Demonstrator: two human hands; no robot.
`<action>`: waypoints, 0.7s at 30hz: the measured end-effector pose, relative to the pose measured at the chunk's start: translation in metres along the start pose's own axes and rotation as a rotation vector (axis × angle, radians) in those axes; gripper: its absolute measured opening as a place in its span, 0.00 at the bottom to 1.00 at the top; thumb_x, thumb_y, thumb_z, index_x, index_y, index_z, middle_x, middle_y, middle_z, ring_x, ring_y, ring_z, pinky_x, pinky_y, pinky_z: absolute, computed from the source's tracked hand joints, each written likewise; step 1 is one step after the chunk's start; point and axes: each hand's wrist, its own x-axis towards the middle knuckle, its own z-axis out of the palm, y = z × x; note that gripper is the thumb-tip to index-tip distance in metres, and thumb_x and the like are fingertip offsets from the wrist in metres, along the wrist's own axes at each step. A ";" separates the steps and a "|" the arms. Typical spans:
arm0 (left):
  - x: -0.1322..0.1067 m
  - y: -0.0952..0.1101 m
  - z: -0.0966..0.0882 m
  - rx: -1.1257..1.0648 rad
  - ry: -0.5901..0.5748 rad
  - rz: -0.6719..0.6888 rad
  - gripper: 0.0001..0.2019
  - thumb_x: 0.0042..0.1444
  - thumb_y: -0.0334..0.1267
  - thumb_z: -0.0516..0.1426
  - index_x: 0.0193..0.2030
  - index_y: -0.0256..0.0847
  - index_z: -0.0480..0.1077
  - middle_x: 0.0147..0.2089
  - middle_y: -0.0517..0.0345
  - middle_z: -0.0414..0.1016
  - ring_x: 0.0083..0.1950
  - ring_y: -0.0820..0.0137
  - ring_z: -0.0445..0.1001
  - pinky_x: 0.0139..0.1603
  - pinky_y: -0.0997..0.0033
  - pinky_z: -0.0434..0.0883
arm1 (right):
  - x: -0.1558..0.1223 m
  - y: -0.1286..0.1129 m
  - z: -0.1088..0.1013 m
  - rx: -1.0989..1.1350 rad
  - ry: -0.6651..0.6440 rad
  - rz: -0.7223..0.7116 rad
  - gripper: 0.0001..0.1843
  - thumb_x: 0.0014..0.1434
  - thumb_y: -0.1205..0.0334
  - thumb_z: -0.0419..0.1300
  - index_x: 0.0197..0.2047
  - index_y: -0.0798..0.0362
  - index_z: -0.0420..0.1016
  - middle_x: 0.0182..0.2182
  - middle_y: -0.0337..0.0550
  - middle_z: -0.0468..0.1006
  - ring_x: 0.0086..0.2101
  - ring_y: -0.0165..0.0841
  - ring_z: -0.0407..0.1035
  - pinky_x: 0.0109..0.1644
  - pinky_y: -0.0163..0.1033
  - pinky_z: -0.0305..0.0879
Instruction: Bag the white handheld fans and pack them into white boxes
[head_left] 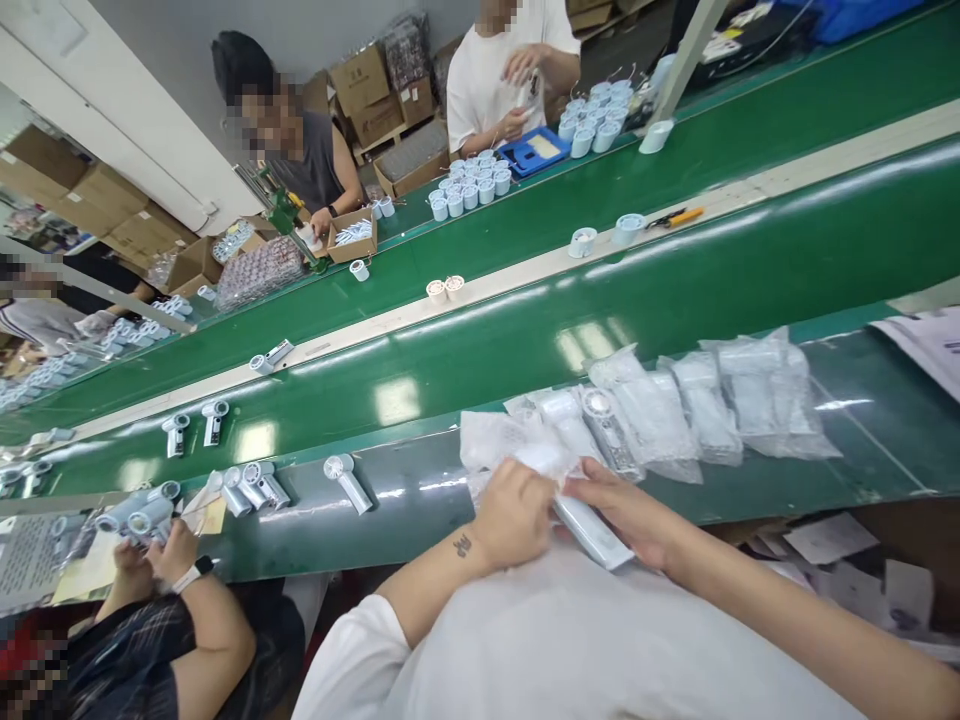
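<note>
My left hand [514, 515], with a small wrist tattoo, presses on a crumpled clear plastic bag [510, 445] at the belt's near edge. My right hand [622, 515] grips the same bag from the other side, its fingers beside a pale handheld fan handle [592, 533] that sticks out toward me. The fan's head is hidden under my hands and the plastic. Just beyond lie several bagged fans [705, 410] in a row, and a bare white fan [349, 482] stands to the left.
A co-worker's hands [150, 565] hold fans at the left end of the near green belt [420, 520]. Further green belts [420, 370] carry fan parts. Loose papers [832, 538] lie below right, and other workers and cardboard boxes stand beyond.
</note>
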 end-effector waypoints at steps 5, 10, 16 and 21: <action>-0.003 0.005 -0.008 -0.150 -0.190 -0.061 0.08 0.57 0.29 0.51 0.36 0.39 0.71 0.34 0.51 0.75 0.38 0.66 0.71 0.43 0.65 0.71 | -0.005 0.009 -0.040 -0.313 0.082 -0.166 0.15 0.50 0.51 0.66 0.30 0.48 0.66 0.22 0.33 0.70 0.27 0.33 0.68 0.31 0.38 0.70; 0.006 0.026 -0.016 -0.330 -0.265 -0.408 0.06 0.56 0.31 0.54 0.33 0.38 0.73 0.32 0.55 0.76 0.35 0.69 0.72 0.40 0.70 0.69 | -0.039 -0.004 -0.071 -0.730 -0.067 -0.404 0.19 0.54 0.43 0.63 0.27 0.51 0.70 0.23 0.37 0.70 0.27 0.32 0.66 0.31 0.35 0.65; 0.040 0.050 -0.020 -0.509 -0.295 -0.517 0.05 0.54 0.33 0.56 0.31 0.38 0.74 0.29 0.60 0.74 0.31 0.74 0.68 0.35 0.76 0.66 | -0.070 -0.034 -0.071 -0.751 -0.091 -0.389 0.22 0.57 0.41 0.61 0.25 0.51 0.68 0.22 0.38 0.73 0.25 0.30 0.67 0.30 0.34 0.64; 0.059 0.062 -0.028 -0.693 -0.274 -0.558 0.07 0.55 0.37 0.58 0.33 0.35 0.74 0.28 0.59 0.73 0.30 0.75 0.68 0.33 0.77 0.67 | -0.083 -0.046 -0.101 -0.436 -0.266 -0.262 0.19 0.54 0.44 0.66 0.25 0.51 0.71 0.20 0.39 0.72 0.23 0.31 0.68 0.31 0.37 0.69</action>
